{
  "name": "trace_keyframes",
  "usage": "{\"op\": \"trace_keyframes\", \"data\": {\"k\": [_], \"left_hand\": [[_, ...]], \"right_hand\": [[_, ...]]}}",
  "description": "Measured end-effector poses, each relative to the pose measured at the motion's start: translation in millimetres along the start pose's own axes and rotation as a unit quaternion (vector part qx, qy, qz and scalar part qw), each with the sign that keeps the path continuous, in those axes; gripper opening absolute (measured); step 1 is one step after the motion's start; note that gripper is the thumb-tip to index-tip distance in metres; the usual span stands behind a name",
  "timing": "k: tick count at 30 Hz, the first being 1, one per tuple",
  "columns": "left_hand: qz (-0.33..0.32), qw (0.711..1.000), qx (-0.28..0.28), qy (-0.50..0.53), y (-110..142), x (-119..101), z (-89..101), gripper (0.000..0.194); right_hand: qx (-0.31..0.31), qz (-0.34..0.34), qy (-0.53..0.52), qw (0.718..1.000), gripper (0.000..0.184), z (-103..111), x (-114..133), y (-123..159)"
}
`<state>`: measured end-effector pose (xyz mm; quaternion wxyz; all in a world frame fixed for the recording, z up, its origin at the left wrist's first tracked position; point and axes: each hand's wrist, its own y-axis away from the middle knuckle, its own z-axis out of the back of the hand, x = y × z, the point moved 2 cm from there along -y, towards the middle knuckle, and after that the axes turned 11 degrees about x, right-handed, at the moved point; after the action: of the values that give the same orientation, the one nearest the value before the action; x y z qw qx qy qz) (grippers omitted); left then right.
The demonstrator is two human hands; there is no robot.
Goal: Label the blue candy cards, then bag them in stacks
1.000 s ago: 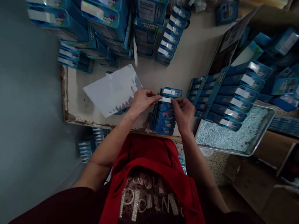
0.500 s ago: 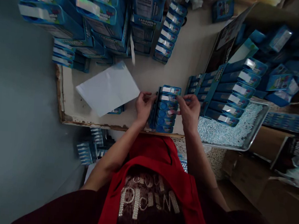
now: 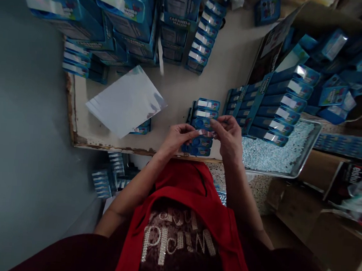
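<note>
In front of me a row of blue candy boxes (image 3: pixel 203 124) stands near the table's front edge. Its two farthest boxes carry white stickers across their ends; the nearer ones show bare round tabs. My left hand (image 3: pixel 180 138) is closed, thumb and forefinger pinching one end of a small shiny sticker strip (image 3: pixel 203 132) over the middle of the row. The fingers of my right hand (image 3: pixel 230 136) are closed around the strip's other end, partly hidden. A white sticker sheet (image 3: pixel 125 102) lies left of my hands, over part of another blue box (image 3: pixel 142 127).
Tall stacks of blue boxes (image 3: pixel 128 14) stand at the back left. To the right are a banded bundle of boxes (image 3: pixel 264 108), a metal tray (image 3: pixel 308 151) of pale blue bits and a carton (image 3: pixel 289 31) full of blue boxes. A wall (image 3: pixel 28 119) borders the left.
The second box now bears a white sticker that both hands were holding over it. My hands parted, then came together nearer to me on another strip that my right fingers held.
</note>
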<state>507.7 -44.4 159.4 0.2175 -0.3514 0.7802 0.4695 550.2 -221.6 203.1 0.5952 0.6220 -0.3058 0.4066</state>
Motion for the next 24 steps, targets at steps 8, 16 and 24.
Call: {"op": "trace_keyframes", "data": {"k": [8, 16, 24], "left_hand": [[-0.035, 0.991, -0.033, -0.122, -5.6, -27.5, 17.3, 0.044], [-0.022, 0.987, -0.061, -0.145, -21.0, -20.4, 28.5, 0.040], [0.039, 0.996, -0.077, -0.003, -41.8, 24.0, 16.0, 0.038]], "right_hand": [[-0.082, 0.025, 0.024, 0.996, 0.046, 4.8, -18.1, -1.3], [-0.111, 0.035, 0.130, 0.985, 0.036, -11.3, -22.9, -13.8], [-0.154, -0.008, 0.197, 0.968, 0.056, 10.2, -34.3, -20.3]]}}
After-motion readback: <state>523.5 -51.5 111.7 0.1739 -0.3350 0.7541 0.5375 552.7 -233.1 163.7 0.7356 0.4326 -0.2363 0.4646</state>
